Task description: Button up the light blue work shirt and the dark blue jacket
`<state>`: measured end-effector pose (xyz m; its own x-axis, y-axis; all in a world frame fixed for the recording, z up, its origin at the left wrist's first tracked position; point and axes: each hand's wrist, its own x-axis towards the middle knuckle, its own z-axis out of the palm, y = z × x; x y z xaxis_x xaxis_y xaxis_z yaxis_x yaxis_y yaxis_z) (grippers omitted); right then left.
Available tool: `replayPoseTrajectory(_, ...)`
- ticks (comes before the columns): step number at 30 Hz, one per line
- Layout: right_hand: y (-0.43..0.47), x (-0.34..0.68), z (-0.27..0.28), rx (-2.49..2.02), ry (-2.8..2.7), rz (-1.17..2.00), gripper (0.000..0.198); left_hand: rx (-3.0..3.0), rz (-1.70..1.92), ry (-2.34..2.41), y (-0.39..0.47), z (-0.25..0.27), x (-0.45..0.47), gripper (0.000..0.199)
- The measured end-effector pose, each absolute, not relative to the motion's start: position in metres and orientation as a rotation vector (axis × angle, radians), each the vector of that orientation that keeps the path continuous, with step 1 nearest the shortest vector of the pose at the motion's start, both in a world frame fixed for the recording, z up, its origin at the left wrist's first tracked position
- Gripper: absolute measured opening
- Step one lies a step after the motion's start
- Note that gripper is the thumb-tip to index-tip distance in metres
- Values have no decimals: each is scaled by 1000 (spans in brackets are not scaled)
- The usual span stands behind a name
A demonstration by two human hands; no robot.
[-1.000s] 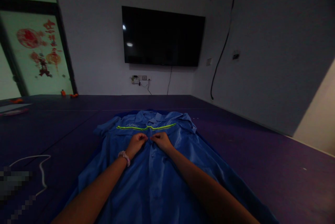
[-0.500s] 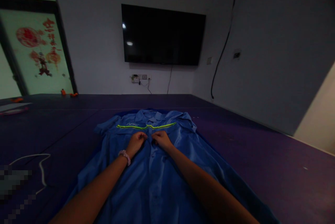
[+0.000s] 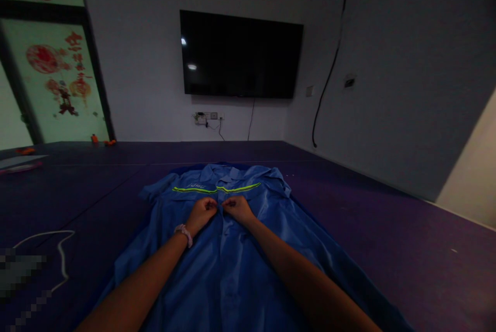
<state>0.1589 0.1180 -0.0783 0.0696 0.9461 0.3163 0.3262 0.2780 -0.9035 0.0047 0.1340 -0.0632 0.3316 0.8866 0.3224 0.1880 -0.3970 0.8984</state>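
Note:
A blue work shirt (image 3: 240, 275) with yellow-green stripes across its chest lies spread on the purple floor, collar away from me. My left hand (image 3: 202, 213), with a pink scrunchie (image 3: 183, 235) on the wrist, pinches the front opening just under the stripes. Opposite it, my right hand (image 3: 238, 209) pinches the other side of the same opening. The fingertips of both hands nearly meet. Whatever button lies between them is too small and dark to make out.
A white cable (image 3: 62, 252) and a partly blurred dark flat object (image 3: 23, 270) lie at the left. Small orange items (image 3: 110, 142) sit by the door. A television (image 3: 242, 55) hangs on the far wall, and a black cable (image 3: 329, 73) runs down the right wall.
My right hand has moved slightly left, bringing its fingertips closer to my left hand at the shirt's opening. The shirt lies as before.

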Motion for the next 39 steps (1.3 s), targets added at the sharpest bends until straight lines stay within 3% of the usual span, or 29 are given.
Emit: replayPoseTrajectory(39,117,160,-76,-1309,-1550,650,8,1743,1110,953,135,-66,4,8)
